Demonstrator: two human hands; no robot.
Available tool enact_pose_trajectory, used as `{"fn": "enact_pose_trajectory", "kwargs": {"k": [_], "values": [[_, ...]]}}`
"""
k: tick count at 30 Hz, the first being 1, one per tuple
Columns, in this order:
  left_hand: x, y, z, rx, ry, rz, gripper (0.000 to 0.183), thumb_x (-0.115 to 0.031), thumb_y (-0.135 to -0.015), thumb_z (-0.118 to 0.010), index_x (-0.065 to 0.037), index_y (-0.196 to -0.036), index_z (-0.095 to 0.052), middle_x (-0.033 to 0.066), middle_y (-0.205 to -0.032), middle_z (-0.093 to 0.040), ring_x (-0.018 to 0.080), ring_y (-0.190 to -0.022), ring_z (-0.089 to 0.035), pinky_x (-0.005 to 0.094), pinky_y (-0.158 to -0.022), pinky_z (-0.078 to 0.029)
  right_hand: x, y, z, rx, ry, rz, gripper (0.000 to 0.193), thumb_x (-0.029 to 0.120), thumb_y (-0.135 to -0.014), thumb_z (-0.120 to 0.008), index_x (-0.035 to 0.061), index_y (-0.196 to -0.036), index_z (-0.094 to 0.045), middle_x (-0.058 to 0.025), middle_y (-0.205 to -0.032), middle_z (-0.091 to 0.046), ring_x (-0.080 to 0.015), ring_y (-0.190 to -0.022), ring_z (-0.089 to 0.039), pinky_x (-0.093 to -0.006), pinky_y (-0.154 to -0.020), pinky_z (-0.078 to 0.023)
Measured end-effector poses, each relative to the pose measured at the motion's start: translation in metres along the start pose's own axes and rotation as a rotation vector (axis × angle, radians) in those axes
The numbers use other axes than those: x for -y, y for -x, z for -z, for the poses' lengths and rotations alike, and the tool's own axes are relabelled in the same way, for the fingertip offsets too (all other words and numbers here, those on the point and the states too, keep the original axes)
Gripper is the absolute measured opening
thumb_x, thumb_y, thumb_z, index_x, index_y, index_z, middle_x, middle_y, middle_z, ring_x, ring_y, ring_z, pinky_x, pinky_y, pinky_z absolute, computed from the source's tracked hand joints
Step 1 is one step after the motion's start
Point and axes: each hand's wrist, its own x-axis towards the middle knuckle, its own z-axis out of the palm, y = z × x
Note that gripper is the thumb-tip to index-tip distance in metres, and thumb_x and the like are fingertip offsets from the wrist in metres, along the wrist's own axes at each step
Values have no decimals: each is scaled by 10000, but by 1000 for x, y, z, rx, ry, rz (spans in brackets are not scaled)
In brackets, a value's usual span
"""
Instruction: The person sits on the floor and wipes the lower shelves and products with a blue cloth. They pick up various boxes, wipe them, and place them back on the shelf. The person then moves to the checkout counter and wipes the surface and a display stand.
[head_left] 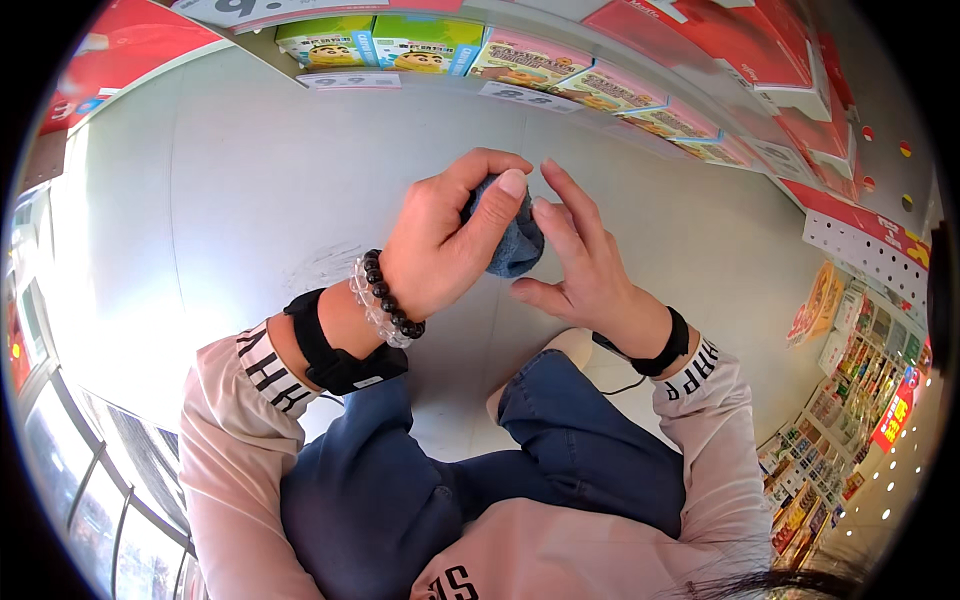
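A crumpled dark blue-grey cloth (520, 247) is bunched up in front of me, above the floor and beyond my knees. My left hand (445, 235) is closed around its left side, with the thumb laid over the top. To the right of it, my right hand (590, 262) has its fingers spread and curved toward the cloth. The right fingertips come close to the cloth's edge; whether they touch it I cannot tell. Beads and a black strap circle my left wrist, and another black strap circles my right one.
Across the far side runs a low shelf with green boxes (420, 45) and pink boxes (530, 58). Red packages (750, 50) fill the shelf at the upper right. Pale floor (260, 160) with a dark smudge lies under my hands. More stocked shelves (850, 385) stand at the right.
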Motion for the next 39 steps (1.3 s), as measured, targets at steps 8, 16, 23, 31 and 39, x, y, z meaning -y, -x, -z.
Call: {"fn": "enact_pose_trajectory", "kwargs": {"k": [8,16,23,31,39], "values": [[-6,-19,45,-284,-678,-498,313,-192,-814,-664,-69,-1096,-608,117,-1082,-618,308,-865,-627,355,-720,-518,-4,-23,-17,-34,-48,-128,444,3,-675,-683,23,-1107,-583,-145,-1223,-534,-319,-972,-606,-361,-755,-530],[3,-82,114,-330,-1634,-819,358,-280,-767,-741,-76,-1046,-648,97,-1020,-650,271,-790,-635,368,-668,-526,-2,-1,-21,211,-53,-114,439,45,-633,-699,34,-1061,-603,-88,-1111,-597,-257,-820,-636,-331,-666,-528],[5,-104,134,-90,-1630,-429,411,-384,-758,-741,-75,-1020,-669,97,-858,-683,250,-712,-649,345,-634,-533,-5,0,-25,236,-34,-71,445,65,-612,-710,48,-1046,-609,-73,-1078,-602,-250,-803,-631,-337,-664,-527],[-4,-101,137,-47,-1600,-449,350,-376,-783,-714,-79,-967,-708,84,-801,-681,223,-705,-643,316,-608,-510,-10,11,-23,245,1,-65,431,78,-606,-713,58,-1026,-613,-70,-1063,-597,-247,-783,-626,-340,-664,-525],[-16,-90,134,-14,-1665,-475,347,-305,-720,-772,-65,-957,-688,103,-853,-670,257,-771,-633,352,-673,-514,-11,14,-20,305,7,-71,448,68,-621,-716,9,-1052,-609,-102,-1096,-605,-275,-829,-631,-349,-679,-526]]}}
